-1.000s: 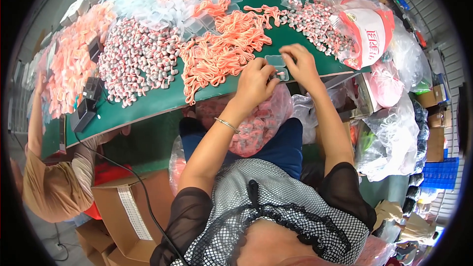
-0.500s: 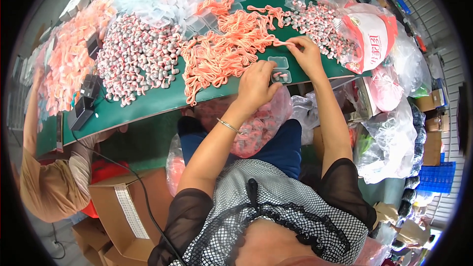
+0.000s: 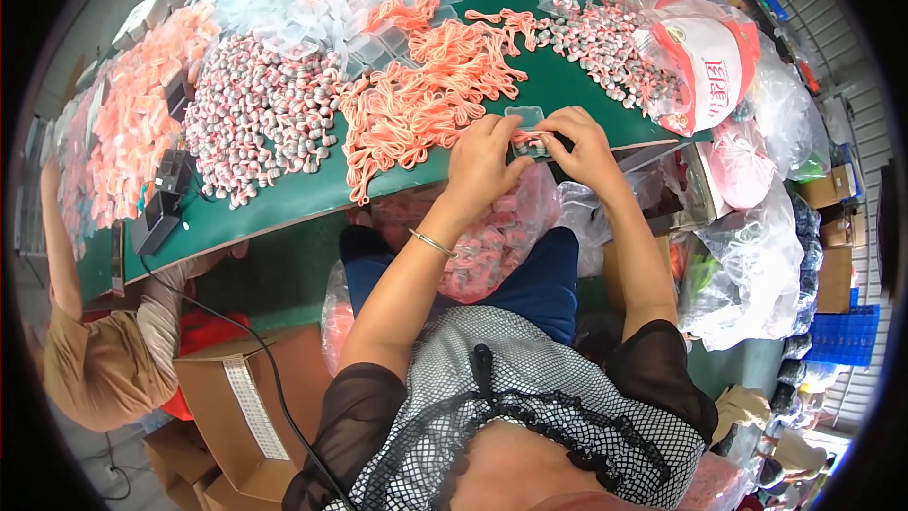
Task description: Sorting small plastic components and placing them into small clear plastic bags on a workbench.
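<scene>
A small clear plastic box (image 3: pixel 525 116) lies with its lid open at the table's front edge, between my hands. The fingers of my left hand (image 3: pixel 482 163) close on its left side and steady it. On the right, my right hand (image 3: pixel 582 149) pinches a folded orange cord (image 3: pixel 532 134) over the box's lower half, where small grey-and-pink pieces sit partly hidden by my fingers. Just beyond my left hand spreads a heap of bundled orange cords (image 3: pixel 426 85).
Piles of grey-and-pink pieces lie left (image 3: pixel 265 114) and right (image 3: pixel 615 47), beside a white-and-red bag (image 3: pixel 705 61). Clear boxes (image 3: pixel 350 19) are heaped behind. A black device (image 3: pixel 156 218) trails a cable. At far left, another person's arm (image 3: pixel 61 237) reaches over filled boxes (image 3: pixel 142 104).
My right hand has carried the orange cord from beside the right pile down and left to the open box. My left hand has moved slightly but stays at the box.
</scene>
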Demonstrator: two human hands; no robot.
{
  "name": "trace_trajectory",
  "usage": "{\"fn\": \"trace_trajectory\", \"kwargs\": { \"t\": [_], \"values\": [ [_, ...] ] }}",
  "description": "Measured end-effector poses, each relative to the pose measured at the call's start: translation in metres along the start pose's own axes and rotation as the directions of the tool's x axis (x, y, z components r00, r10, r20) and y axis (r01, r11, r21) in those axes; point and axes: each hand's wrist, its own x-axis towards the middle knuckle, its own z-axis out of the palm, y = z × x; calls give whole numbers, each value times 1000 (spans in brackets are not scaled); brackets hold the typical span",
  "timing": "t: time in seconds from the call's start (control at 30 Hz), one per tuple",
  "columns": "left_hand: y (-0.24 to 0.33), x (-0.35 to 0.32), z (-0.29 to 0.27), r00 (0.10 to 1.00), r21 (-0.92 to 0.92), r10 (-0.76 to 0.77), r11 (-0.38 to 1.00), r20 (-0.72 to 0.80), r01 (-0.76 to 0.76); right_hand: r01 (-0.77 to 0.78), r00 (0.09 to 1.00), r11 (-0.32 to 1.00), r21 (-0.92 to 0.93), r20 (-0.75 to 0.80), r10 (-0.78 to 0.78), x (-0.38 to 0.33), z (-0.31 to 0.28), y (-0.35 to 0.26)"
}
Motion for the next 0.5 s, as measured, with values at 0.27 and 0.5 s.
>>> {"fn": "trace_trajectory", "kwargs": {
  "t": [0.27,0.5],
  "values": [
    [0,-1,-1,999,10,34,999,14,-34,54,998,997,-48,-19,-55,-9,3,-2],
    [1,0,-2,1000,15,24,1000,11,-25,155,988,971,-184,37,-151,-11,0,-7]
  ]
}}
